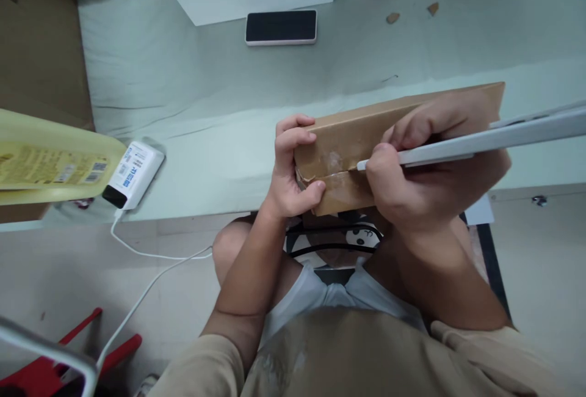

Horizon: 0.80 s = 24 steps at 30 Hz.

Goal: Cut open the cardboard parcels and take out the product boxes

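Note:
A long brown cardboard box [366,125] is held over the table's front edge, its taped end toward me. My left hand [290,168] is closed round that near end, thumb under and fingers over. My right hand [421,168] is wrapped round the box's middle and also grips a long white flat tool [503,137], whose tip rests at the seam on the box's end.
A pale green table [206,116] holds a black phone [281,27] at the back, a white power bank [132,175] with a cable at the left edge, and a yellow bottle [50,159]. Cardboard boxes [41,43] stand at left. A red stool [68,360] is on the floor.

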Tool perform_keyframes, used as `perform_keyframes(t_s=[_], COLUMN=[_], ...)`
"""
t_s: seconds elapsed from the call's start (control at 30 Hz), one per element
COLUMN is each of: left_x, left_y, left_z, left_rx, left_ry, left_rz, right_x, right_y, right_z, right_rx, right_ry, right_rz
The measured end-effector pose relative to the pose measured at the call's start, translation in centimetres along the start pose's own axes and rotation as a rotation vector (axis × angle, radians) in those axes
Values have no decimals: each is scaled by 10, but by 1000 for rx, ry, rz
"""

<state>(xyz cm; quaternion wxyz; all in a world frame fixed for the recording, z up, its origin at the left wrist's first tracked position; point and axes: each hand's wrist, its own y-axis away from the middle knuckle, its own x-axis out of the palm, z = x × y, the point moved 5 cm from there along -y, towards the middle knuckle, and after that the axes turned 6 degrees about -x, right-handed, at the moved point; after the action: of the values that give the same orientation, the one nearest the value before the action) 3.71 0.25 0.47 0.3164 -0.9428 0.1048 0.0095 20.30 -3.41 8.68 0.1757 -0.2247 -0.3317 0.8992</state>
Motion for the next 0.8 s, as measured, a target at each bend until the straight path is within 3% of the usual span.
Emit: perform_keyframes(t_s=[0.07,0.23,0.47,0.57,0.67,0.8], left_x=[-1,-4,-7,-11,-17,-22], left_y=[1,1,-4,-4,-3,-2], left_z=[1,6,6,6,14,22], left_rx=[-24,-107,-119,-78,-127,-175], left_ry=[-22,-14,-12,37,47,4], left_rz=[-20,-83,-89,-115,-182,-221], right_x=[0,0,-20,-35,-50,-66], right_y=[0,-3,-12,-17,-22,-25], right_z=[1,-2,5,-2,-17,-35], right_rx=[-46,-44,-39,-11,-57,-115], right_ry=[28,49,-14,-79,-82,-68], right_rz=[-77,-46,-24,-129,-292,-369])
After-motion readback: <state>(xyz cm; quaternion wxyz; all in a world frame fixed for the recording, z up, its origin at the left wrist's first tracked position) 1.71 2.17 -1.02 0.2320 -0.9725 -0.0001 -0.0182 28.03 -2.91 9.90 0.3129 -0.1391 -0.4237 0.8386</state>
